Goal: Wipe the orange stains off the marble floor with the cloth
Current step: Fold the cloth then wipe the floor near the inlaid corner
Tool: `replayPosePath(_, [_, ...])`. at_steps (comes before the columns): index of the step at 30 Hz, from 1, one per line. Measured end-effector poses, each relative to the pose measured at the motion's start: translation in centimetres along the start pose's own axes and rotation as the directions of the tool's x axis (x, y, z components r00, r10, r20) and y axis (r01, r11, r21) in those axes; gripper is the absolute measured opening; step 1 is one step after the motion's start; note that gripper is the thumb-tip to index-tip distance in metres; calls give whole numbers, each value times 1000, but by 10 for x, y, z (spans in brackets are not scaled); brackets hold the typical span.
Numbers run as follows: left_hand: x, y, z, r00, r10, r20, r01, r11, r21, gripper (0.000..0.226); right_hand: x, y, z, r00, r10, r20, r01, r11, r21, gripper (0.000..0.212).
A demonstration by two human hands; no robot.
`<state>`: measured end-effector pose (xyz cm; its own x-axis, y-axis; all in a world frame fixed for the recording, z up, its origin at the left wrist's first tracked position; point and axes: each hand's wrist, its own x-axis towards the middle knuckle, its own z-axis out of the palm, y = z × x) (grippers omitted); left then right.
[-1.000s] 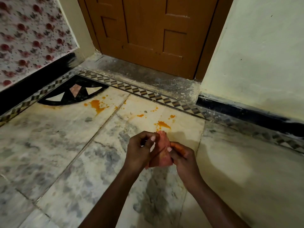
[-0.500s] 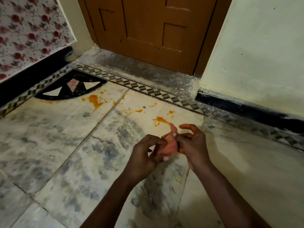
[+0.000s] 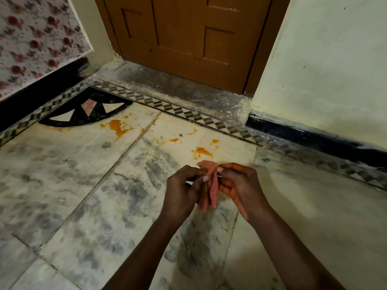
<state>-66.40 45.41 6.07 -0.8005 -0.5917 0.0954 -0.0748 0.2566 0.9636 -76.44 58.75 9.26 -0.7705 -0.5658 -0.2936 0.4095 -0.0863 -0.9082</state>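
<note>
head view, looking down at a floor corner. both forearms enter from the lower edge and are cut off there; the elbows lie out of frame. the lower end of the pink cloth (image 3: 211,185) is blurred and partly hidden behind the left hand (image 3: 180,191), so its full shape cannot be made out. the top of the brown wooden door (image 3: 188,38) and the floral-patterned surface (image 3: 35,38) at upper left are cropped by the frame.

the cloth hangs as a narrow, folded strip between the two hands, held above the marble floor (image 3: 73,185) and not touching it. the fingers (image 3: 206,177) of the left hand are curled and pinch the cloth from its left side; the right hand (image 3: 240,187) pinches its upper edge, with thumb and forefinger closed on the fabric and the remaining fingers loosely bent beneath. the cloth's top tip rises just above both sets of fingertips.

the orange stains (image 3: 202,151) lie on the floor just beyond the cloth, with a larger splash (image 3: 117,126) farther left, near a black inlaid corner motif (image 3: 83,114). a checkered border strip (image 3: 188,115) runs along the threshold.
</note>
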Motion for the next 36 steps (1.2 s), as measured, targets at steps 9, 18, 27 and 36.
replayPosePath(9, [2,6,-4,1000,9,27,-11,998,61,19,6,10,-7,988,-134,-81,98,932,-349,17])
replayPosePath(18, [30,23,-27,940,254,229,-322,882,345,22,7,1,-10,979,-152,132,201,771,-605,15])
replayPosePath(27, [3,-6,-10,954,-183,-239,212,972,103,32,-3,1,-3,997,-30,68,56,904,-424,23])
replayPosePath(36, [-34,-1,4,688,-659,303,647,369,-667,70,-10,-8,4,1000,20,11,-19,990,-139,19])
